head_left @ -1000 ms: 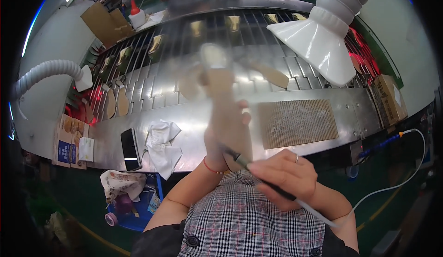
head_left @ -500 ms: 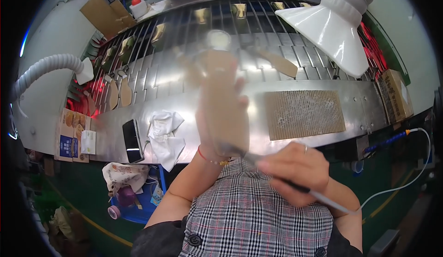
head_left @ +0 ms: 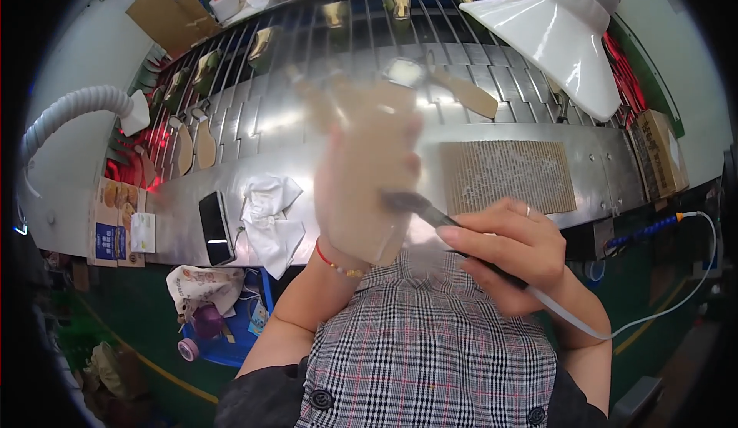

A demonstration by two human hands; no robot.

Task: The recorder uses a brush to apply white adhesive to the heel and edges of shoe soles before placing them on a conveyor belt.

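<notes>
Dark-tipped tool [head_left: 430, 214] now farther up the tan sole [head_left: 363, 170]; right hand [head_left: 519, 255] higher

Tabletop [head_left: 596, 170], shiny metal; bearing, left to right, one printed box [head_left: 111, 197], one white packet [head_left: 142, 234] beside it, one dark phone [head_left: 217, 224], one crumpled white cloth [head_left: 270, 220], one ridged tan sheet [head_left: 511, 173] with mottled face, one brown box [head_left: 659, 155] at the right end. Beyond its far edge, slatted metal bed [head_left: 257, 113]; bearing two tan pieces [head_left: 205, 147] side by side at left, one tan slab [head_left: 473, 99] aslant right of centre, and gold-topped dark forms [head_left: 398, 6] spaced along the far side.
</notes>
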